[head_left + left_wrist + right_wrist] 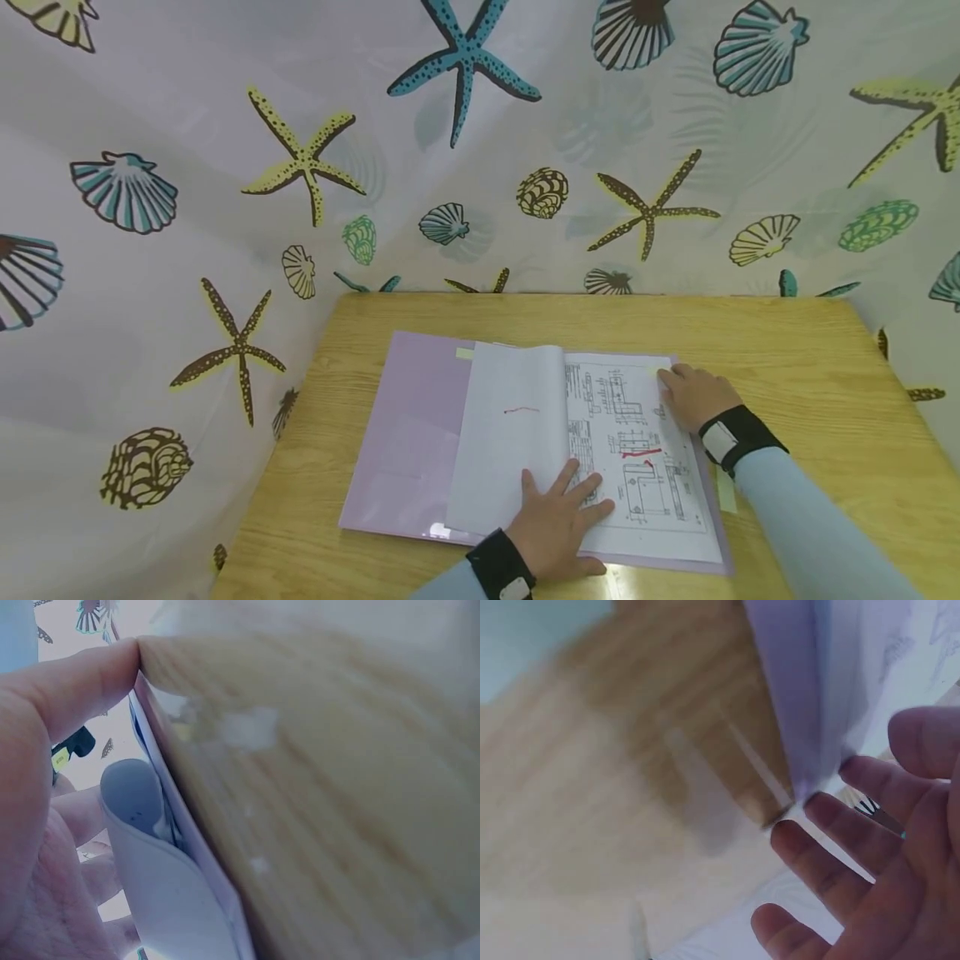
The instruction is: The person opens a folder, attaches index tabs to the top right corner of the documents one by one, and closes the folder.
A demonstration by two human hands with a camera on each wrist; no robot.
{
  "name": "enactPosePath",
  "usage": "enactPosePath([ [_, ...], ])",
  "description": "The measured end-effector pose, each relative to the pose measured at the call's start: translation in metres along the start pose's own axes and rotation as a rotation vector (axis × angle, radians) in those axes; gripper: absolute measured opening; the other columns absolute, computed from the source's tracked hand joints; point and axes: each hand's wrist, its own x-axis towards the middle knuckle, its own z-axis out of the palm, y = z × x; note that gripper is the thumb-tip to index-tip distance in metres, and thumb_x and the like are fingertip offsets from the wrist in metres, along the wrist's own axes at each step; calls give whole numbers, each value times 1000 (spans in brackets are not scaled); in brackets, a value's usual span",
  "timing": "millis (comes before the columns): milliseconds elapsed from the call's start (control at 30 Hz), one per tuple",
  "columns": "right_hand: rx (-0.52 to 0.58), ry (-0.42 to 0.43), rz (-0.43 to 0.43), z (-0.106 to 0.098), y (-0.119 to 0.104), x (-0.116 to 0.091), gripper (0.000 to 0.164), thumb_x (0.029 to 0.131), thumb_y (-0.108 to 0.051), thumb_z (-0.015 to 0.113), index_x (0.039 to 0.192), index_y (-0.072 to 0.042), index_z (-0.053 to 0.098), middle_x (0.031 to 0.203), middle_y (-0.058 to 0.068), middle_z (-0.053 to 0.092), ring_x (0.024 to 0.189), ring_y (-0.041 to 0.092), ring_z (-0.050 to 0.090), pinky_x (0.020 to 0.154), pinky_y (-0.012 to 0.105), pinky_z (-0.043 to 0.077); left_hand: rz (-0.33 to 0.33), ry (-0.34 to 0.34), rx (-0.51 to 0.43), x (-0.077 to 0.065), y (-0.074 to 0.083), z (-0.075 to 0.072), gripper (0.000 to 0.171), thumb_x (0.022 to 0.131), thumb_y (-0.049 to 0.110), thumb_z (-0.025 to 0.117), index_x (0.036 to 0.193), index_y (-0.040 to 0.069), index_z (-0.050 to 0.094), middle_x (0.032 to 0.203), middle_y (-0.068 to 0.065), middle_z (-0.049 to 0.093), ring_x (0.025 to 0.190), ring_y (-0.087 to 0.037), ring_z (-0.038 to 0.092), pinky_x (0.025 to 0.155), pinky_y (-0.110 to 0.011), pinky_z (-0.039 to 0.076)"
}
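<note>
A lilac folder (pixel 408 433) lies opened flat on the wooden table. On its right half is a sheet with printed technical drawings (pixel 611 500) and red pen marks. A blank-backed page (pixel 513 450) with one red line is turned over to the left, and its edge curls into a loop in the left wrist view. My left hand (pixel 555 529) rests with spread fingers across the lower middle of the pages. At the sheet's upper right edge is my right hand (pixel 697 398); the right wrist view shows its fingers (pixel 821 862) loosely extended by the folder edge.
The wooden table (pixel 810 358) extends around the folder on all sides. A pale yellow tab (pixel 726 492) sticks out past the folder's right edge. Behind and to the left hangs a white curtain (pixel 420 175) printed with starfish and shells.
</note>
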Motion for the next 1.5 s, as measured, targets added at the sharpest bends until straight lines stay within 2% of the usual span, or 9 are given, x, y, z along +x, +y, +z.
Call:
enactPosePath([
  [367, -121, 0, -23, -5, -15, 6, 39, 91, -24, 55, 126, -6, 53, 103, 24, 60, 81, 37, 59, 72, 54, 42, -3, 8, 12, 0, 0, 4, 77, 69, 76, 48, 137, 42, 35, 149, 8, 21, 137, -28, 8, 77, -78, 23],
  [633, -98, -21, 6, -6, -18, 4, 43, 90, -24, 57, 128, -5, 52, 109, 27, 58, 100, 46, 54, 89, 69, 26, 4, 17, 11, -1, 1, 2, 77, 70, 75, 50, 137, 41, 37, 148, 6, 23, 137, -28, 9, 77, -77, 24],
  [867, -100, -73, -27, -9, -15, -3, 32, 89, -17, 57, 114, 2, 59, 111, 25, 56, 100, 42, 54, 84, 70, 28, 8, 13, 6, -1, 1, 4, 77, 69, 75, 49, 137, 41, 36, 149, 6, 22, 137, -29, 8, 77, -77, 24],
  [967, -49, -60, -1, -6, -14, -3, 32, 89, -17, 57, 110, 6, 59, 112, 24, 55, 100, 41, 54, 84, 70, 28, 7, 14, 13, -2, 0, 4, 77, 70, 75, 48, 138, 41, 35, 149, 6, 21, 137, -29, 8, 77, -77, 24],
  [1100, 91, 0, 77, 1, -15, -5, 51, 91, -27, 54, 122, 14, 45, 126, 32, 43, 112, 47, 44, 90, 69, 23, 7, 14, 37, -3, -1, 2, 77, 72, 75, 47, 139, 40, 33, 150, 6, 19, 137, -29, 6, 78, -77, 24],
  [1167, 108, 49, 78, 1, -22, -12, 58, 89, -28, 57, 125, 15, 41, 129, 35, 39, 115, 49, 40, 91, 67, 25, 7, 19, 60, -4, 0, 1, 78, 72, 75, 46, 140, 39, 32, 150, 5, 18, 137, -29, 5, 78, -76, 25],
  [1267, 105, 129, 59, -5, -39, -37, 61, 85, -28, 63, 124, 14, 43, 123, 34, 44, 109, 49, 45, 89, 62, 33, 16, 45, 94, -8, 1, 1, 83, 71, 76, 45, 142, 38, 26, 151, 4, 15, 137, -30, 4, 79, -76, 26],
  [1400, 100, 136, 49, -5, -60, -80, 64, 80, -33, 68, 121, 13, 49, 116, 33, 51, 104, 48, 50, 85, 59, 39, 4, 81, 66, -20, -1, -4, 90, 71, 75, 47, 145, 37, 13, 152, 1, 7, 137, -30, -1, 80, -76, 25],
  [1500, 92, 141, 59, 1, -68, -108, 68, 77, -38, 69, 118, 13, 51, 113, 32, 53, 102, 48, 51, 82, 58, 41, -50, 105, 19, -38, -11, -10, 94, 72, 73, 50, 147, 33, 8, 153, -2, 4, 137, -29, -4, 83, -76, 20],
])
